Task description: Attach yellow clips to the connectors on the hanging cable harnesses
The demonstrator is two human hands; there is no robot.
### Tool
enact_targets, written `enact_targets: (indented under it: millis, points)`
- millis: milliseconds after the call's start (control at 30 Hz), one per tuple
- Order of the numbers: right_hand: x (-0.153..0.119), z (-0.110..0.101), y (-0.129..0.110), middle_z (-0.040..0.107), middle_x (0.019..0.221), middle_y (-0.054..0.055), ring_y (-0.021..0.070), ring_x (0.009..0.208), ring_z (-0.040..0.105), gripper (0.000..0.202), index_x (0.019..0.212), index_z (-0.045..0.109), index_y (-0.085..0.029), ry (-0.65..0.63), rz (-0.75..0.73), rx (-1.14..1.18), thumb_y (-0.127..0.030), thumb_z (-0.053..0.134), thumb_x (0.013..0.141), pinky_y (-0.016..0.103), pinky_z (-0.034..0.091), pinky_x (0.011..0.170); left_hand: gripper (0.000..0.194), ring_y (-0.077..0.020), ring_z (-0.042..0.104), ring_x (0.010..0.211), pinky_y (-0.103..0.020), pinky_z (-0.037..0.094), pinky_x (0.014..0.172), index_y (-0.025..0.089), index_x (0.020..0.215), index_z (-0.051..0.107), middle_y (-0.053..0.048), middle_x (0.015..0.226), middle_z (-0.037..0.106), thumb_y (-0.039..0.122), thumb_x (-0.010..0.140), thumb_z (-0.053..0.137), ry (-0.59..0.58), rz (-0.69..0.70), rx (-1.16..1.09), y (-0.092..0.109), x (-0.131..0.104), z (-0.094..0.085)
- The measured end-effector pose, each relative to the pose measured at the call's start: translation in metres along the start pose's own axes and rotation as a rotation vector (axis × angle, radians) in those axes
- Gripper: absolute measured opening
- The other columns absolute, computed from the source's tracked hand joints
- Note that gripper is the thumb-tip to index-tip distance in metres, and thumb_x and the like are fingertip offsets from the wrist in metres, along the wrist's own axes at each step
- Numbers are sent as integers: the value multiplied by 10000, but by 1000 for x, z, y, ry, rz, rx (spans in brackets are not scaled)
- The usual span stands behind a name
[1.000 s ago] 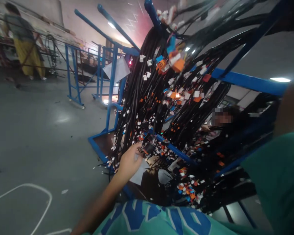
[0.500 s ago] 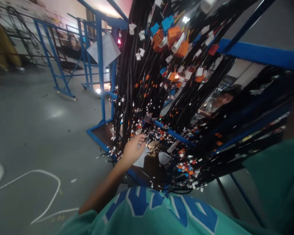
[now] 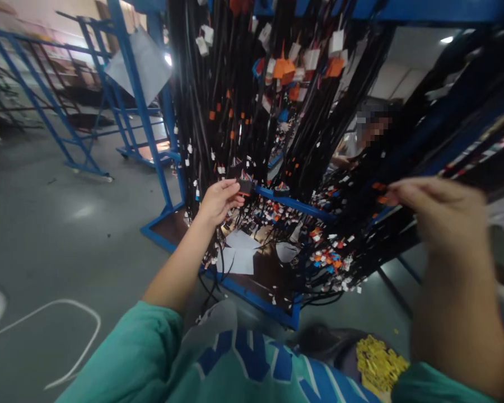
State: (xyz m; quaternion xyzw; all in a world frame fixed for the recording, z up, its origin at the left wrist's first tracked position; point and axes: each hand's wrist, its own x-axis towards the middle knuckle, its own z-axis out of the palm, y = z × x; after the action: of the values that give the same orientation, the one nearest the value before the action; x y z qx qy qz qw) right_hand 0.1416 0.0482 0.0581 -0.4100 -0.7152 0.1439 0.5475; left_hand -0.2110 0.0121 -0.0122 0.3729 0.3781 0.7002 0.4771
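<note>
My left hand [image 3: 220, 202] is pinched on the edge of a black connector [image 3: 245, 187] with thin coloured wires at its top and a bit of orange beneath. It is in front of hanging bundles of black cables [image 3: 201, 106]. My right hand [image 3: 441, 207] is raised at the right, thumb and fingertips pressed together; what they hold, if anything, I cannot make out. Small orange connectors [image 3: 378, 186] appear just left of those fingertips. Clusters of white, orange and blue connectors [image 3: 330, 257] hang lower down.
A blue metal rack [image 3: 299, 207] carries the cables, with its base frame [image 3: 235, 291] near the floor. White paper sheets [image 3: 237, 261] lie on the base. Yellow small parts [image 3: 380, 364] fill a container at lower right. Another person [image 3: 350, 148] is behind the cables.
My left hand has risen and now grips the black connector. My right hand has come into view at the right. The view has shifted, showing the yellow parts.
</note>
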Motion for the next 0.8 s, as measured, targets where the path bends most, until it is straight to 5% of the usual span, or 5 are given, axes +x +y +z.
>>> enact_targets:
  millis: [100,200,367,633,800]
  points:
    - [-66,11,42,653,635,33,126,582,566,469,731,713,-168,-71,325,178,-587,782,532,280,449,596,170,-78,529,382,-181,460,383,125,802,539,16,550,602,216,731,664,-92,8,-60,-7,-4,8]
    - [-137,22,78,664,640,33,126,580,561,461,710,725,-175,-157,590,297,-562,817,479,269,440,583,201,-72,476,336,-178,377,327,140,968,577,40,531,570,235,791,592,-170,62,-86,-10,-18,17]
    - [-216,34,95,647,612,28,109,546,539,482,678,728,-163,-58,878,442,-519,862,382,248,427,555,249,-35,413,329,-156,302,314,170,1065,624,45,542,539,235,841,535,-170,220,61,-5,-37,30]
    - [-241,37,90,613,561,7,86,496,508,503,674,725,-148,72,933,495,-479,881,330,227,391,517,267,-37,398,367,-153,291,331,162,942,652,32,553,511,398,865,553,-188,434,303,4,-56,39]
    - [-248,40,93,604,556,1,82,493,506,500,682,722,-149,85,924,518,-488,874,348,222,386,513,354,-79,526,499,-167,405,443,163,948,643,15,587,540,480,877,504,-181,603,508,6,-60,41]
